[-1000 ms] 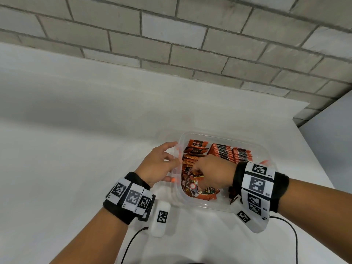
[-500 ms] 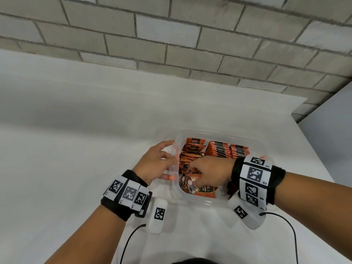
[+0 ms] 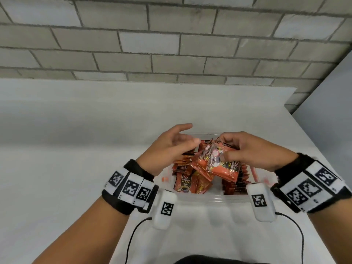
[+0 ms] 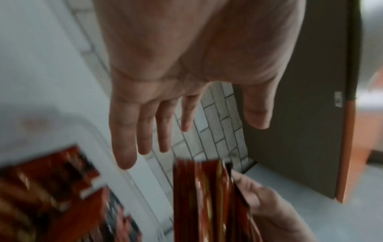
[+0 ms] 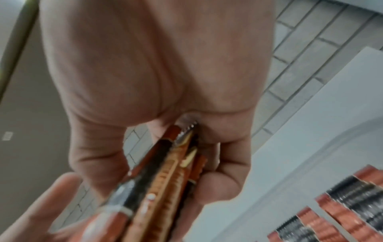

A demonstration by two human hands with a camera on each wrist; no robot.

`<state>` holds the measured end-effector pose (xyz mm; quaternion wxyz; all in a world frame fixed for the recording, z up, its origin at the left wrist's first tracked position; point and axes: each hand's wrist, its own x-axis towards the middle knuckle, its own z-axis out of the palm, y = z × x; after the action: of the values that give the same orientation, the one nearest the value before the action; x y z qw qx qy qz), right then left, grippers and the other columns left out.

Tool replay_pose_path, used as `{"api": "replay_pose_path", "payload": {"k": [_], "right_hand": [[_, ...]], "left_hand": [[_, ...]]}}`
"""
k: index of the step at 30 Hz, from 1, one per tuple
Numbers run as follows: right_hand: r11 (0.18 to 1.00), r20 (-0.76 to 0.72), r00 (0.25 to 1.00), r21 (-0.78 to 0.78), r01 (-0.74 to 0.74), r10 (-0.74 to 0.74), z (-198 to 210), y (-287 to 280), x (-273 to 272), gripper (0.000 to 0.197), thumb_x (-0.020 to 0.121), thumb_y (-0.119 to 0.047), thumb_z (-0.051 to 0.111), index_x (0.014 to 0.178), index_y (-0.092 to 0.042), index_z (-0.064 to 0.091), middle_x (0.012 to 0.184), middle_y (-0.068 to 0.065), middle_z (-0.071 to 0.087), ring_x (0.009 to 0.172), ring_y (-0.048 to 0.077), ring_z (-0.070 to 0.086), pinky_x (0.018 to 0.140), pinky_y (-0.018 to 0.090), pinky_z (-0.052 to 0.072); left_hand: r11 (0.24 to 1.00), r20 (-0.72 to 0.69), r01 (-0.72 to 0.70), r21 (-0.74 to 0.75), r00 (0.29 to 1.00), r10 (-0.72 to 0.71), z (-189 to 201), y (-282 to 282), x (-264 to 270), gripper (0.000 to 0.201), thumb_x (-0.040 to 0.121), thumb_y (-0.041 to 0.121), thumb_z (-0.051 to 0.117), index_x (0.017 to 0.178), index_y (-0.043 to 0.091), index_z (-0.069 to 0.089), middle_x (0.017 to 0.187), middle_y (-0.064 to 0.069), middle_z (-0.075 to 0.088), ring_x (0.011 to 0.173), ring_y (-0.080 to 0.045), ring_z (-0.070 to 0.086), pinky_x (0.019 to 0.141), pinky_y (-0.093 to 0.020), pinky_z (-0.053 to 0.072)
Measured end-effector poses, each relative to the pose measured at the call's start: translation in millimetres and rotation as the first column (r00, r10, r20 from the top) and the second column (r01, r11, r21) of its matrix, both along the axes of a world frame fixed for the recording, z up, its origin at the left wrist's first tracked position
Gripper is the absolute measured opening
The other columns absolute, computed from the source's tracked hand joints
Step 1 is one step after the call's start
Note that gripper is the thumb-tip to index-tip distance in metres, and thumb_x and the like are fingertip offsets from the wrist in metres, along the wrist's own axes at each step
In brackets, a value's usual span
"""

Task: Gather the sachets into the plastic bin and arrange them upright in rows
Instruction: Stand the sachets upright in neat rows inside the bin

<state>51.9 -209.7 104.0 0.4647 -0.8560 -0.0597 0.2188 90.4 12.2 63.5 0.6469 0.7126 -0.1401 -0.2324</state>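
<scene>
Your right hand (image 3: 253,151) pinches a fanned bunch of orange coffee sachets (image 3: 213,162) between thumb and curled fingers, held up over the clear plastic bin (image 3: 209,200) on the white worktop (image 3: 66,168). Your left hand (image 3: 169,147) hovers just beside that bunch over the bin's left side, fingers straight and spread, gripping nothing. Inside the bin, upright rows of sachets (image 5: 339,212) stand along its far and right sides, with loose sachets (image 3: 187,182) lying untidily toward its near-left corner.
</scene>
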Motion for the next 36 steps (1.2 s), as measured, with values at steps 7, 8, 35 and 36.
{"api": "replay_pose_path", "payload": {"k": [7,8,35,36], "right_hand": [[0.998,0.108,0.993,0.001,-0.055,0.054,16.8,-2.3,-4.9,0.018,0.085,-0.004,0.063,0.097,-0.017,0.061,0.087,-0.007,0.07,0.079,0.01,0.067,0.072,0.026,0.054],[0.998,0.13,0.99,-0.004,-0.059,0.059,16.8,-2.7,-5.7,0.019,0.085,-0.004,0.063,0.1,-0.016,0.061,0.091,-0.004,0.07,0.08,0.011,0.067,0.074,0.028,0.054],[0.937,0.525,0.781,0.103,0.335,-0.337,-40.6,-12.2,-19.5,0.031,0.077,-0.023,0.076,0.107,-0.026,0.066,0.095,-0.011,0.055,0.078,-0.003,0.049,0.071,0.007,0.039],[0.932,0.509,0.785,0.114,0.345,-0.353,-41.8,-11.9,-18.4,0.033,0.079,-0.022,0.075,0.109,-0.026,0.065,0.096,-0.011,0.055,0.078,0.0,0.05,0.071,0.008,0.04]], "left_hand": [[0.94,-0.377,0.194,-0.28,0.878,-0.294,-5.4,-50.6,-14.5,0.042,0.078,0.022,0.061,0.12,0.017,0.056,0.107,-0.01,0.067,0.098,-0.027,0.066,0.08,-0.05,0.056],[0.925,-0.412,0.19,-0.329,0.853,-0.322,-6.0,-53.2,-16.7,0.041,0.079,0.018,0.058,0.12,0.013,0.057,0.108,-0.014,0.066,0.1,-0.032,0.065,0.083,-0.054,0.054],[0.77,-0.456,-0.088,-0.632,0.845,-0.278,-35.7,-59.0,-20.0,0.035,0.079,0.0,0.051,0.108,0.006,0.07,0.104,-0.02,0.069,0.095,-0.032,0.068,0.084,-0.047,0.055],[0.771,-0.461,-0.1,-0.629,0.847,-0.266,-36.6,-59.1,-19.2,0.032,0.078,0.0,0.053,0.103,0.006,0.073,0.105,-0.021,0.068,0.096,-0.032,0.068,0.084,-0.046,0.056]]}}
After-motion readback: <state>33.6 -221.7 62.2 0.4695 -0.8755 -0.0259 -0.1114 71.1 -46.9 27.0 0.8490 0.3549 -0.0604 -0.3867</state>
